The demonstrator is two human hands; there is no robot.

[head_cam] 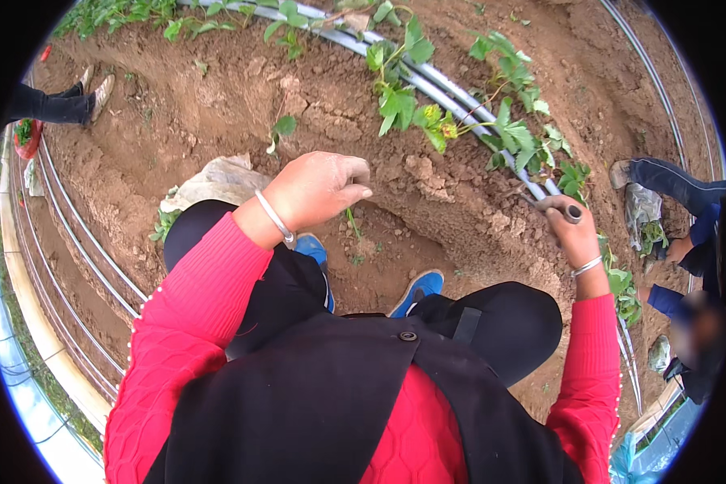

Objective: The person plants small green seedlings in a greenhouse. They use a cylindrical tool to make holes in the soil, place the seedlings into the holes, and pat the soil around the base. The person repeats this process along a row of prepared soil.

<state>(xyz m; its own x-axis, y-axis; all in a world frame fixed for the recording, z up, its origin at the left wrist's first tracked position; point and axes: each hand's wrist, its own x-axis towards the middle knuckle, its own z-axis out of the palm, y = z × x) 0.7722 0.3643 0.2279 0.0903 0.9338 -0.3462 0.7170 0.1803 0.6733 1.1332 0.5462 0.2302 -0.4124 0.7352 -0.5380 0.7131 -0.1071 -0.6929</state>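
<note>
My right hand (567, 227) grips a small hand tool by its hollow round handle (573, 213); its tip meets the soil beside the drip pipes (454, 100). In front of my knees, my left hand (323, 184) hangs over the furrow with fingers bent and thumb near them; whether something small is pinched there cannot be told. Green stalks (353, 224) show just below its fingertips. A plastic bag (221, 181) with green leaves lies by my left knee. Strawberry plants (396, 106) grow along the pipes, and a small seedling (284, 126) stands on the soil ridge.
At the right, a co-worker's hands (677, 249) are near a plastic bag of plants (644, 212). Another person's legs (54, 104) reach in at the upper left, near a red bag (28, 139). More pipes (85, 224) run along the left. My blue shoes (420, 290) stand in the furrow.
</note>
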